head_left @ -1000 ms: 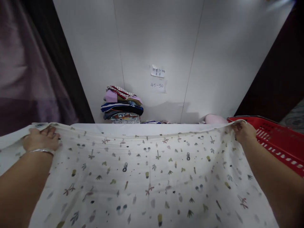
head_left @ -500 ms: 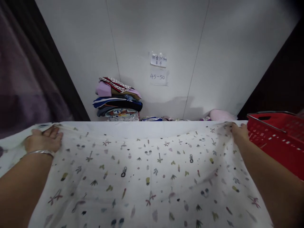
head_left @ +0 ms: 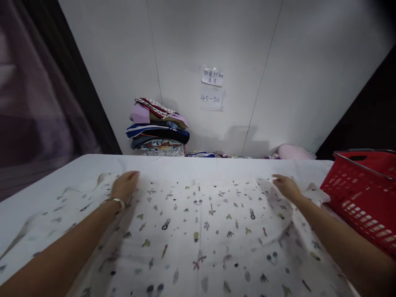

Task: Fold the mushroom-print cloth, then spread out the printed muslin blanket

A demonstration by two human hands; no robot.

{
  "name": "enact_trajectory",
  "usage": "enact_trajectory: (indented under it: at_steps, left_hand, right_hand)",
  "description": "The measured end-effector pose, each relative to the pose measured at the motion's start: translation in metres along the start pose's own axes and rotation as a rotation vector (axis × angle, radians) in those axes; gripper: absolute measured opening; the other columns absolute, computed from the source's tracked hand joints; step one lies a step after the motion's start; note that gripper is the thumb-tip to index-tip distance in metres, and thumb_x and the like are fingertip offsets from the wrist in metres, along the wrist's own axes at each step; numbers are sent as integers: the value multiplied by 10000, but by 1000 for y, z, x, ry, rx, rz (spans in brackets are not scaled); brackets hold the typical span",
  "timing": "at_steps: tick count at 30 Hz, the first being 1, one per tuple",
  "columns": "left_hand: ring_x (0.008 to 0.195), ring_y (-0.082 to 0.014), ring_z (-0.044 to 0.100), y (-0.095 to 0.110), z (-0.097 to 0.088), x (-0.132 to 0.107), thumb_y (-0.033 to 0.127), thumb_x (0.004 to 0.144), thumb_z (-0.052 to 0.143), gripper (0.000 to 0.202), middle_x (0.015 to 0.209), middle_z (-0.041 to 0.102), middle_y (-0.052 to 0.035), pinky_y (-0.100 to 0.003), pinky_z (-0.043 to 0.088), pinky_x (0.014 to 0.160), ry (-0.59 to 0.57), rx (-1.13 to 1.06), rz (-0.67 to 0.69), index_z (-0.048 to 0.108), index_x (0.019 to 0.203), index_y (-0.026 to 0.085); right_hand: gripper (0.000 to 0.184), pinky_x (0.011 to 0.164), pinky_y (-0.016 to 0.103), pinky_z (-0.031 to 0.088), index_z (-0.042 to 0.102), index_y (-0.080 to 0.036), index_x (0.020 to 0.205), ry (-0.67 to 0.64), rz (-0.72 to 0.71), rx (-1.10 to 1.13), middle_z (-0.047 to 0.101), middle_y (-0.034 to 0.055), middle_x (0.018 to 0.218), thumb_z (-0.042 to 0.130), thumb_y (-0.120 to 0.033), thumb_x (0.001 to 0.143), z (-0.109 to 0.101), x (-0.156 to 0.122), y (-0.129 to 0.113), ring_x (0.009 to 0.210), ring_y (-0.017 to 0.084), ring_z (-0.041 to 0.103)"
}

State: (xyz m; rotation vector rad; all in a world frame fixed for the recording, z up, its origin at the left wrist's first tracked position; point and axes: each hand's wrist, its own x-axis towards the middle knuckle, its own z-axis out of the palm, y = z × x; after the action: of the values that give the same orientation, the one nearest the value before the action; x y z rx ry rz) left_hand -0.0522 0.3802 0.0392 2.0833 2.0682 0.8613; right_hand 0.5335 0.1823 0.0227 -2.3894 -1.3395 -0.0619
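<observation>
A thin white cloth [head_left: 198, 218] printed with small plants, sunglasses and other motifs spreads over the white table and down toward me. My left hand [head_left: 124, 185], with a silver bangle at its wrist, is closed on the cloth's far edge left of the middle. On the right, my right hand [head_left: 287, 186] pinches the same far edge. Between the two hands the edge runs nearly straight. Loose parts of the cloth lie outside both hands, and soft folds show below my right hand.
A red plastic basket [head_left: 365, 202] with a metal handle stands at the right. Behind the white table [head_left: 77, 169] are a stack of folded clothes [head_left: 159, 128] and a pink bundle [head_left: 293, 151]. Handwritten paper signs [head_left: 212, 88] hang on the wall. A curtain [head_left: 40, 95] hangs at the left.
Both hands have moved inward, closer together, and now grip the far edge. The cloth's outer parts have dropped beside them, and more of the tabletop shows at the left.
</observation>
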Motion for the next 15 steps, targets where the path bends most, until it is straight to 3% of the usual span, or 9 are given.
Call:
enact_trajectory:
  at_steps: [3, 4, 7, 12, 15]
  left_hand:
    - [1004, -172, 580, 43, 30, -21, 357, 809, 432, 322, 1079, 662, -13, -246, 428, 899, -328, -28, 304, 660, 978, 205]
    - [1032, -178, 566, 57, 39, -27, 352, 795, 456, 314, 1106, 650, -20, -256, 416, 922, -385, -13, 404, 663, 984, 211]
    - [1010, -190, 560, 82, 53, -35, 295, 778, 482, 288, 1076, 641, -49, -294, 409, 917, -454, 73, 599, 658, 991, 215]
    - [917, -206, 568, 86, 50, -33, 284, 760, 513, 201, 933, 633, -64, -313, 430, 826, -434, 165, 595, 643, 881, 188]
    - [959, -199, 558, 84, 49, -36, 256, 783, 486, 264, 1033, 617, -64, -314, 417, 862, -399, 129, 633, 612, 1005, 188]
  right_hand:
    - [294, 904, 344, 422, 667, -198, 1025, -205, -377, 154, 658, 76, 1069, 461, -222, 817, 30, -18, -75, 1001, 218, 580]
    - [293, 915, 351, 410, 668, -185, 1024, -256, -519, 168, 642, 84, 1101, 461, -203, 816, 40, -24, -97, 1036, 230, 557]
    - [272, 908, 305, 389, 674, -191, 994, -308, -647, 134, 633, 65, 1100, 490, -159, 797, 61, -32, -140, 1040, 212, 532]
    - [188, 819, 277, 365, 670, -182, 935, -292, -569, -57, 632, 74, 977, 517, -201, 828, 64, -29, -155, 942, 199, 530]
    - [158, 787, 264, 342, 658, -176, 886, -258, -567, -117, 624, 72, 928, 507, -209, 852, 58, -31, -155, 910, 185, 524]
